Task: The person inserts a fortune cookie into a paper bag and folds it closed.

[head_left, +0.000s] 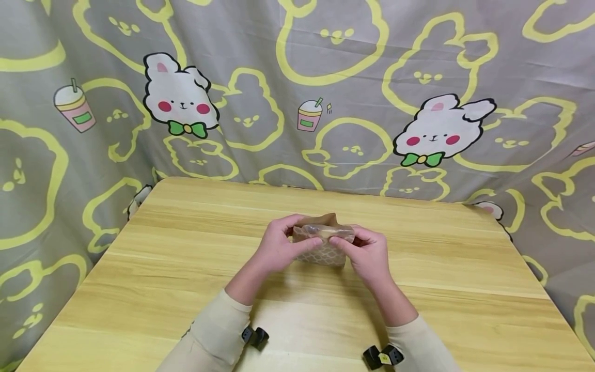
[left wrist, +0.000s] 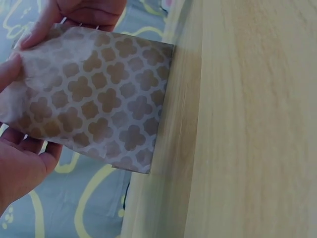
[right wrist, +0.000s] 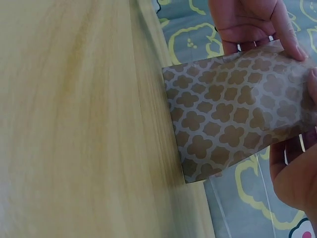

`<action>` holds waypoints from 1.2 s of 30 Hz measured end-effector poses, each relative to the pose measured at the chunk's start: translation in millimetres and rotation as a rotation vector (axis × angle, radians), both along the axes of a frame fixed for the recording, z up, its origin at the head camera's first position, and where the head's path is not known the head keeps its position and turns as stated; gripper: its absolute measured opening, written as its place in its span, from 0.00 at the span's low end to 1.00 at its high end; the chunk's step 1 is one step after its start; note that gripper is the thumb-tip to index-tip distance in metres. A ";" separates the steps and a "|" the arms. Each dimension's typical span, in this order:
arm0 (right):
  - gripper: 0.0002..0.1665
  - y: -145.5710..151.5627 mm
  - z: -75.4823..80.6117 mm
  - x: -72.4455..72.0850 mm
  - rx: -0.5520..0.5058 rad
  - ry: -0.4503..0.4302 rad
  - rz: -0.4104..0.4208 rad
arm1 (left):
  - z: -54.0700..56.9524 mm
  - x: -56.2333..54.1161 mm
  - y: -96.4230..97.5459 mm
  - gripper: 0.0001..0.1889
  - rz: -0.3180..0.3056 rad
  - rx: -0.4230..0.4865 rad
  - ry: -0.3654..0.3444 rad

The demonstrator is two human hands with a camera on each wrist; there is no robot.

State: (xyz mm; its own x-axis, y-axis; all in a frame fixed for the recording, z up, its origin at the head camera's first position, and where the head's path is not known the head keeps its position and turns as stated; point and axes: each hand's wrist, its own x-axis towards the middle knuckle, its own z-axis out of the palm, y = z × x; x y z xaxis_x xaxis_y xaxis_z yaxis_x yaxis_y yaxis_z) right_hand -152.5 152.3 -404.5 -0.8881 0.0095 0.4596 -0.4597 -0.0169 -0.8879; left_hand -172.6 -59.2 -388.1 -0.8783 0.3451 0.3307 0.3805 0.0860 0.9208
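Both hands hold a small brown paper bag upright at the middle of the table. Its front has a pale quatrefoil lattice print, plain in the left wrist view. The left hand grips the bag's left side, thumb on the front near the top. On the other side the right hand pinches it likewise, the two thumbtips close together. The bag's mouth stands parted, with the brown back panel above the translucent front edge. What lies inside cannot be made out. In the right wrist view the bag's bottom edge is at the tabletop.
The wood-grain table spreads out around the hands. A grey curtain with yellow outlines and white rabbits hangs behind it and along both sides. Small black devices sit at the cuffs of the cream sleeves.
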 end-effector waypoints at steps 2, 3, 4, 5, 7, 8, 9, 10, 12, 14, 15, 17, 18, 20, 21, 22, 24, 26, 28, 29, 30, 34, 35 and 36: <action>0.09 0.3 0.1 0.9 0.007 -0.003 0.007 | -0.8 0.4 0.6 0.14 0.005 0.005 -0.006; 0.09 0.6 -0.2 1.2 0.010 -0.006 0.012 | -1.2 0.5 1.0 0.13 0.007 0.009 -0.008; 0.09 0.9 -0.3 1.4 0.010 -0.009 0.019 | -1.4 0.6 1.3 0.12 0.010 0.014 -0.011; 0.10 1.1 -0.7 1.5 0.008 -0.014 0.023 | -1.6 0.8 1.6 0.11 0.015 0.017 -0.010; 0.12 1.2 -1.4 1.6 0.001 -0.018 0.032 | -1.9 0.8 2.2 0.09 0.022 0.026 -0.005; 0.13 1.2 -1.6 1.7 -0.002 -0.019 0.037 | -2.0 0.8 2.4 0.08 0.025 0.030 -0.004; 0.13 1.1 -1.8 1.7 -0.005 -0.019 0.038 | -2.5 0.6 2.6 0.08 0.025 0.036 -0.003; 0.13 1.2 -2.0 1.6 -0.004 -0.018 0.039 | -2.6 0.5 2.7 0.08 0.028 0.039 -0.003; 0.11 0.9 -2.2 1.4 -0.001 -0.014 0.028 | -2.1 0.9 2.8 0.10 0.032 0.038 -0.008; 0.10 0.6 -2.3 1.2 0.003 -0.012 0.013 | -1.6 1.3 2.8 0.12 0.033 0.033 -0.015; 0.09 0.3 -2.4 1.0 0.001 -0.013 0.007 | -1.2 1.6 2.8 0.13 0.032 0.029 -0.017; 0.09 -0.4 -2.6 0.8 -0.002 -0.015 -0.005 | -0.5 2.2 2.9 0.15 0.030 0.024 -0.017; 0.09 -0.6 -2.7 0.7 -0.006 -0.015 -0.006 | -0.9 2.1 2.9 0.15 0.025 0.028 -0.013; 0.10 -1.0 -2.8 0.6 -0.017 -0.012 -0.002 | -1.4 2.0 3.7 0.14 0.021 0.035 -0.003; 0.11 -1.4 -2.7 0.6 -0.024 -0.011 0.001 | -1.9 1.9 3.8 0.13 0.019 0.038 0.010; 0.11 -1.7 -2.6 0.8 -0.029 -0.011 0.006 | -2.1 1.8 4.1 0.11 0.017 0.044 0.020; 0.13 -1.8 -2.4 1.3 -0.035 -0.010 0.013 | -2.7 1.6 4.7 0.08 0.017 0.058 0.038; 0.15 -1.7 -2.3 1.5 -0.038 -0.012 0.020 | -2.5 1.8 5.1 0.06 0.021 0.064 0.054; 0.16 -1.2 -2.4 1.3 -0.032 -0.015 0.026 | -2.2 1.8 5.2 0.06 0.022 0.071 0.053; 0.15 -0.9 -2.6 1.0 -0.026 -0.013 0.023 | -2.0 1.8 5.4 0.06 0.025 0.069 0.050; 0.14 -0.7 -3.0 0.6 -0.022 -0.011 0.016 | -1.9 1.7 5.4 0.07 0.026 0.066 0.047; 0.10 -1.3 -4.0 -1.0 -0.018 0.000 -0.025 | -1.3 1.4 5.6 0.12 0.029 0.049 0.033; 0.10 -1.8 -4.2 -1.2 -0.023 0.002 -0.035 | -1.5 1.2 5.7 0.12 0.027 0.048 0.036; 0.10 -2.1 -4.2 -1.4 -0.029 0.003 -0.038 | -1.8 1.0 5.9 0.12 0.024 0.047 0.038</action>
State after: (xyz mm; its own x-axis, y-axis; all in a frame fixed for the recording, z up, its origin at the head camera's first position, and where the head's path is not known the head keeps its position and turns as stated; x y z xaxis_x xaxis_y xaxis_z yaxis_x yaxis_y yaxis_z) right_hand -153.8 150.2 -408.7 -0.8855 0.0563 0.4613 -0.4631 -0.0253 -0.8859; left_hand -171.6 -53.3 -389.8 -0.8728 0.3071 0.3794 0.4137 0.0527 0.9089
